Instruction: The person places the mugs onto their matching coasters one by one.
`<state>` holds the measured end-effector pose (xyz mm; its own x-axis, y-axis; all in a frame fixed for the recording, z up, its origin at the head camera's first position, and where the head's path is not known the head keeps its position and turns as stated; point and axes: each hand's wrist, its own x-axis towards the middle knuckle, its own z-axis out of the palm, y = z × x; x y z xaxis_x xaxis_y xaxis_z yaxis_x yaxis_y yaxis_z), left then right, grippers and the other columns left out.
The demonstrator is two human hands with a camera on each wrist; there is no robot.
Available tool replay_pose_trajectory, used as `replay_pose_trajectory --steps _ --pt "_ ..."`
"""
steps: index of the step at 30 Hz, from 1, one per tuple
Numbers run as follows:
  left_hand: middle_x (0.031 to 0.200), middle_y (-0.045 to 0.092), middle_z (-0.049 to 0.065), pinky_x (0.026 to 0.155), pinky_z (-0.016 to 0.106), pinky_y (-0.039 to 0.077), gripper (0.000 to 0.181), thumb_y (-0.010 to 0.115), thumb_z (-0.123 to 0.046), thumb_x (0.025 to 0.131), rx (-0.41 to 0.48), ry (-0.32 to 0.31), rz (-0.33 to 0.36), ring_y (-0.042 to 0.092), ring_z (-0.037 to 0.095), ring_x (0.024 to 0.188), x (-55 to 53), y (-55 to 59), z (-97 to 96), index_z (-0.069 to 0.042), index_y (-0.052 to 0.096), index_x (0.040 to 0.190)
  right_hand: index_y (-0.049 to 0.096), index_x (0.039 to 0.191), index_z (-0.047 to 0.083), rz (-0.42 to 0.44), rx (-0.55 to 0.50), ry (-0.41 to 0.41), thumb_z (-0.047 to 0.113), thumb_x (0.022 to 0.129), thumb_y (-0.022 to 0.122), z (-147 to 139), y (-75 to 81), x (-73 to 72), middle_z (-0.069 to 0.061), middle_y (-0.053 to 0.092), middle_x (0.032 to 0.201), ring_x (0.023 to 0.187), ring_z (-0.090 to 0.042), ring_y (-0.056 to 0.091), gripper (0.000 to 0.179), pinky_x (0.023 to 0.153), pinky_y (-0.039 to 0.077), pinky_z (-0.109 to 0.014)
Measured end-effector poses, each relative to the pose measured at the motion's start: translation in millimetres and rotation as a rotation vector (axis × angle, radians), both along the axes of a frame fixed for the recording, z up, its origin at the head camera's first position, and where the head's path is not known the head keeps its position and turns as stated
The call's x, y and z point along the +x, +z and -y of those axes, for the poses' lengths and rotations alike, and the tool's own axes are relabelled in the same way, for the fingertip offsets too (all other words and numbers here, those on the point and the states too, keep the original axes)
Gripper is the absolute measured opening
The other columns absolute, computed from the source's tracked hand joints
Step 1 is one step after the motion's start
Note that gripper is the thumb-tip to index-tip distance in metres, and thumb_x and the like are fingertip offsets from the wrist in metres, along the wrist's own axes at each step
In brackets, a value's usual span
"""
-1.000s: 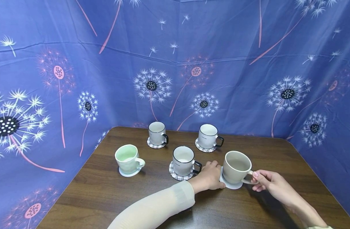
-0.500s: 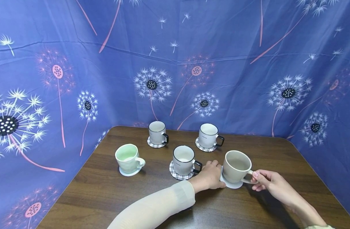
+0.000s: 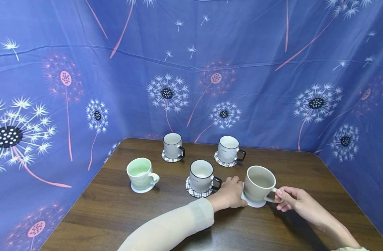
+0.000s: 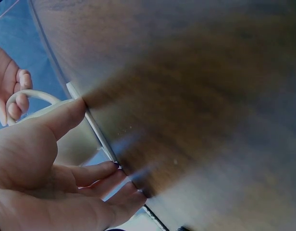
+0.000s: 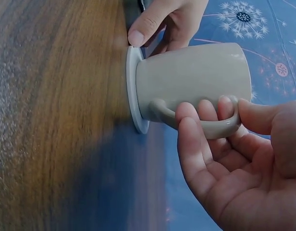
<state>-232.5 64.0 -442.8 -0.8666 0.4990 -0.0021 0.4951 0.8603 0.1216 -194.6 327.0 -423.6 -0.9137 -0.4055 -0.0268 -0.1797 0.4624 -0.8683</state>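
Observation:
A beige mug (image 3: pixel 255 186) stands upright on a pale round coaster (image 3: pixel 253 203) at the right of the table. My right hand (image 3: pixel 299 204) grips its handle, with the thumb at the handle's top and the fingers through and around it, as the right wrist view shows (image 5: pixel 249 163). My left hand (image 3: pixel 230 192) is low on the tabletop at the coaster's left side. In the left wrist view, the left thumb and fingertips span the edge of the coaster (image 4: pixel 92 125). Part of the coaster is hidden under the mug and behind the left hand.
Just left of my left hand, a white black-rimmed mug (image 3: pixel 200 179) sits on a checked coaster (image 3: pixel 191 190). Two similar mugs (image 3: pixel 172 148) (image 3: pixel 227 151) stand farther back on checked coasters. A green cup (image 3: pixel 139 177) is at the left on a pale coaster (image 3: pixel 142 190). Blue cloth (image 3: pixel 260 104) surrounds the table.

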Motion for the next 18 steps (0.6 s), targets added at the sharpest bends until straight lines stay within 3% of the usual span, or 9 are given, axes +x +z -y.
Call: replay_pose_trajectory --steps 11,18 --pt "0.128 0.06 -0.004 0.089 0.025 0.049 0.067 0.085 -0.057 0.085 0.001 0.015 0.003 0.055 0.015 0.116 -4.7 -3.4 -3.0 -0.014 0.068 0.133 0.069 0.118 -0.006 -0.041 0.074 -0.012 0.018 0.115 0.047 -3 2.6 -0.7 -0.006 0.074 0.107 0.086 -0.014 0.073 0.033 0.073 0.061 -0.031" --pt "0.132 0.06 -0.001 0.093 0.026 0.051 0.069 0.085 -0.056 0.085 0.03 0.001 0.012 0.055 0.018 0.117 -2.6 15.1 1.5 -0.012 0.066 0.135 0.065 0.127 -0.003 -0.04 0.143 -0.106 0.026 0.115 0.05 -4 9.3 3.9 -0.007 0.069 0.1 0.09 -0.011 0.069 0.035 0.074 0.059 -0.03"
